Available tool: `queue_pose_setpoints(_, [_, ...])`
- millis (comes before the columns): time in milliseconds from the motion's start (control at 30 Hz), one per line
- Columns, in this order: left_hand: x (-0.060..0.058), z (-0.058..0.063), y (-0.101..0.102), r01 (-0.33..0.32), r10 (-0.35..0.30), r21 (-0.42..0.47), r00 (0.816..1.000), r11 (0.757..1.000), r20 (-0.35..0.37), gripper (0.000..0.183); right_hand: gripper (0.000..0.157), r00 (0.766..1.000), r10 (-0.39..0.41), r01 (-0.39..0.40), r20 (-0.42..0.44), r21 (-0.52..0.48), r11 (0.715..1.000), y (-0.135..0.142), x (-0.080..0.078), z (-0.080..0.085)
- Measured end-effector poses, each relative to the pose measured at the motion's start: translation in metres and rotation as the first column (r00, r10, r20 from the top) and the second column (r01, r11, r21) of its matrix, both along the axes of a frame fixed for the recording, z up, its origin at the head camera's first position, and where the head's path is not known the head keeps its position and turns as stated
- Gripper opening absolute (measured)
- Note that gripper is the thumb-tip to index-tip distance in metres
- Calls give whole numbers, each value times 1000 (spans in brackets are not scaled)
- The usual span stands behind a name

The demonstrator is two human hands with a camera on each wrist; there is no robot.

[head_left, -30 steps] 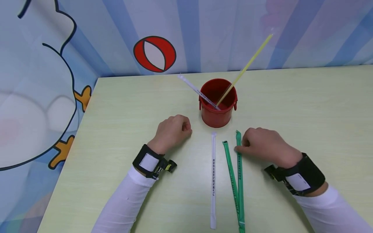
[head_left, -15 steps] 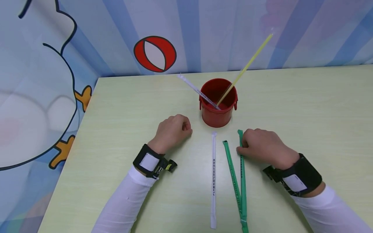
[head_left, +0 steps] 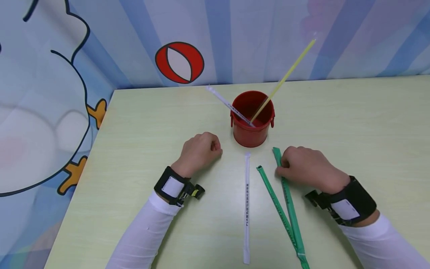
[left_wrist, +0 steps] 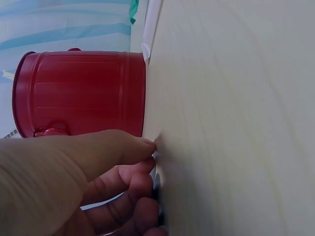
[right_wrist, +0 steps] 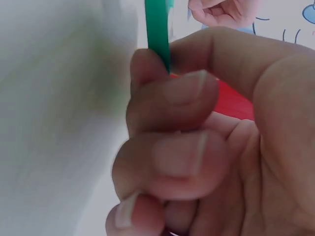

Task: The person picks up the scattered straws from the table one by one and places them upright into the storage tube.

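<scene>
My right hand [head_left: 310, 169] pinches a green paper-wrapped straw [head_left: 293, 215] near its upper end, between thumb and forefinger. In the right wrist view, the green wrapper [right_wrist: 157, 29] shows between those fingertips. A second green-wrapped straw [head_left: 274, 200] lies to its left, and the two meet at their near ends. Further left lies a white-wrapped straw [head_left: 246, 213] with dark printing. My left hand [head_left: 199, 154] rests on the table with loosely curled fingers, holding nothing, a little left of the red bucket [head_left: 250, 135].
Inside the bucket lean a white-wrapped straw [head_left: 224, 101], tilted left, and a long yellow straw [head_left: 292, 70], tilted right. A printed backdrop [head_left: 248, 41] stands along the back edge of the pale table [head_left: 362, 123].
The right hand has shifted slightly right with its green straw, whose near end has swung right. The other green straw's near end has swung along with it. The left hand stays put.
</scene>
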State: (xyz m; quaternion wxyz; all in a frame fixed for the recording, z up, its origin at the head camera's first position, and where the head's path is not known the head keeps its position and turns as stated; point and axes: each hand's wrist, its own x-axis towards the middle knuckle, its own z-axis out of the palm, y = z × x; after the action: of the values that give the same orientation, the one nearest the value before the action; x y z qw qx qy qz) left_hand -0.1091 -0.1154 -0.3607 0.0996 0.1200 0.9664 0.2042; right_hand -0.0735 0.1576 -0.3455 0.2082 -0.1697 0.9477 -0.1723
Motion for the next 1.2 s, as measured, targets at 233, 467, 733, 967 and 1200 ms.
queue_pose_setpoints(233, [0, 0, 1, -5, 5, -1, 1000, 1000, -5, 13, 29, 999, -25, 24, -31, -34, 999, 4, -4, 5])
queue_pose_setpoints(467, [0, -1, 1, -3, 3, 0, 1000, 1000, -14, 14, 28, 993, -73, 66, -94, -76, 995, 7, -8, 13])
queue_pose_setpoints(733, [1, 1, 1, -1, 1, 12, 1000, 1000, -8, 14, 26, 981, -114, 98, -154, -103, 990, 10, -12, 19])
queue_pose_setpoints(967, [1, 1, 1, -3, 3, 21, 1000, 1000, -11, 13, 28, 964, -165, 136, -207, -148, 980, 13, -19, 27])
queue_pose_setpoints(1200, [0, -1, 1, -8, 8, 18, 1000, 1000, -6, 12, 28, 936, -212, 161, -280, -196, 967, 18, -23, 35])
